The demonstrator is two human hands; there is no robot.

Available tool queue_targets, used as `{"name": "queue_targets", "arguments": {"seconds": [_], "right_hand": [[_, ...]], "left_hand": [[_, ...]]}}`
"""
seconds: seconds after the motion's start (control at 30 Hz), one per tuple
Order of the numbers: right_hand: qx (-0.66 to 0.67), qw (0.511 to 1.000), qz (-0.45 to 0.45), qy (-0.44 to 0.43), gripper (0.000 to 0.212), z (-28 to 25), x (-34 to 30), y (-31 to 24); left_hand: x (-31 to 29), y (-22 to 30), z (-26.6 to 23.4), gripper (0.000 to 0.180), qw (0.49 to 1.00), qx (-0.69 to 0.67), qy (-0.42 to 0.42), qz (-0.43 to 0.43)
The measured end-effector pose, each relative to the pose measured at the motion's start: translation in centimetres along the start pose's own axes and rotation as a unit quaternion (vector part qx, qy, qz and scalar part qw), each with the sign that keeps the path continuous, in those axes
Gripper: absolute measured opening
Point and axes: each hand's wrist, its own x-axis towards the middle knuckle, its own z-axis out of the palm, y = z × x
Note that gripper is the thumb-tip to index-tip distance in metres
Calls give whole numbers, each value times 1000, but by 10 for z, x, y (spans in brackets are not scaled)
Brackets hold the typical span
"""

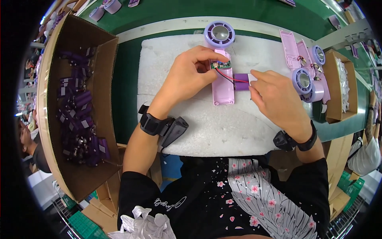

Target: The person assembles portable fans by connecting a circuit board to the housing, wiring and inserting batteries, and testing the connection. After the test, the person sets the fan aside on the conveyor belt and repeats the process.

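A pink plastic housing half (pixel 223 89) lies on the white foam board, its lilac round fan head (pixel 219 35) at the far end. My left hand (pixel 193 71) is closed over it, thumb and fingers pinching around the small green circuit board (pixel 221 64) inside. Red and black wires (pixel 226 75) run from the board toward a purple battery pack (pixel 241 85) beside the housing. My right hand (pixel 274 93) grips the pack's right end with closed fingers, next to a white patch (pixel 251 77). That hand hides part of the pack.
At the left stands a deep cardboard box (pixel 107 79) of purple battery packs. More pink housings (pixel 290 49) with lilac heads lie at the board's right edge, beside a smaller box (pixel 336 91) of white pieces. Beyond the foam board (pixel 175 131) runs a green surface (pixel 167 18).
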Motion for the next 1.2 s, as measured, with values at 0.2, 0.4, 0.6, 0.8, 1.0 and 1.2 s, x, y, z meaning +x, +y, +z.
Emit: {"name": "queue_targets", "arguments": {"seconds": [0.2, 0.4, 0.6, 0.8, 1.0, 1.2], "right_hand": [[-15, 1000, -10, -13, 9, -5, 10, 1], [48, 998, 27, -39, 12, -14, 8, 7], [69, 997, 20, -38, 12, -13, 9, 16], [24, 997, 8, -73, 13, -3, 8, 22], [-33, 996, 6, -77, 14, 9, 8, 43], [72, 996, 51, -33, 13, -5, 9, 60]], "left_hand": [[2, 5, 1, 31, 1000, -1, 29, -5], [-2, 3, 4, 32, 1000, -11, 28, -3], [2, 9, -2, 37, 999, -11, -21, -44], [14, 3, 1, 37, 999, -3, -18, -42], [28, 3, 11, 38, 1000, 3, 9, -22], [34, 2, 12, 37, 999, -27, 17, -30]]}}
